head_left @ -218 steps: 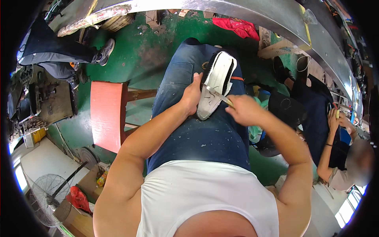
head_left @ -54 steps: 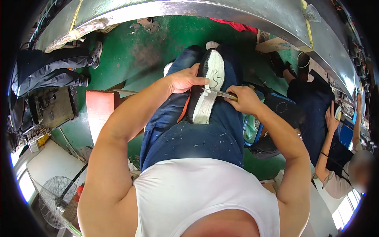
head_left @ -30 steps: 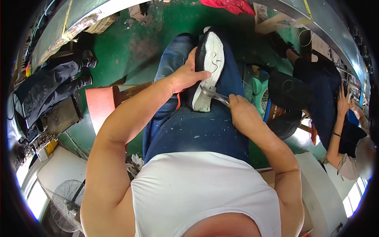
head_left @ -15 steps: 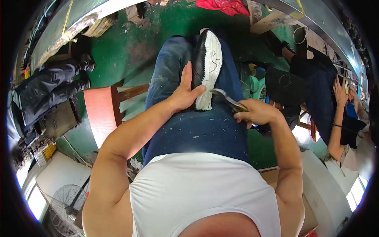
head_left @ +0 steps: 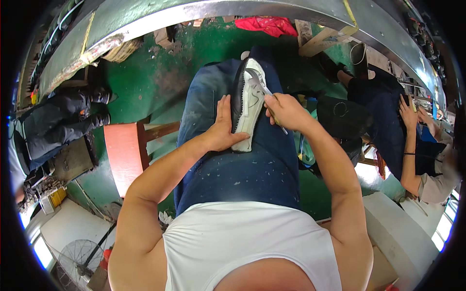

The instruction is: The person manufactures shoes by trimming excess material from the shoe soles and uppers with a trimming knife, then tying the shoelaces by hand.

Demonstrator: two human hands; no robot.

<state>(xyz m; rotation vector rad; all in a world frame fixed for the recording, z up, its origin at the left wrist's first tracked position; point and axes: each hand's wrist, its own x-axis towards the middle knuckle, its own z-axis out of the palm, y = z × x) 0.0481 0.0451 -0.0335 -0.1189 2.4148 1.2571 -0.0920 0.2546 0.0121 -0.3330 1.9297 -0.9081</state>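
Observation:
An upside-down shoe (head_left: 252, 102), dark at its side and whitish underneath with a dark curved mark, lies along my thighs, toe away from me. My left hand (head_left: 222, 127) steadies it near the heel end: the thumb rests on the whitish underside and the straight fingers lie along the dark side. In my right hand (head_left: 286, 111), closed round the handles, is a pair of metal pincers (head_left: 257, 77) with a curved beak. The beak lies over the underside toward the toe; whether it touches cannot be told. My fist hides part of the handles.
A metal-edged bench (head_left: 194, 15) curves across the far side. An orange-red stool (head_left: 124, 150) stands left and a black cloth-like item (head_left: 342, 115) hangs right. Another person (head_left: 410, 145) works at the far right; another's legs (head_left: 63, 111) show left. A fan (head_left: 80, 259) is at lower left.
My right hand with the pincers has moved away from me and to the left, from beside the heel to over the shoe's underside. My left hand stays at the shoe's heel end.

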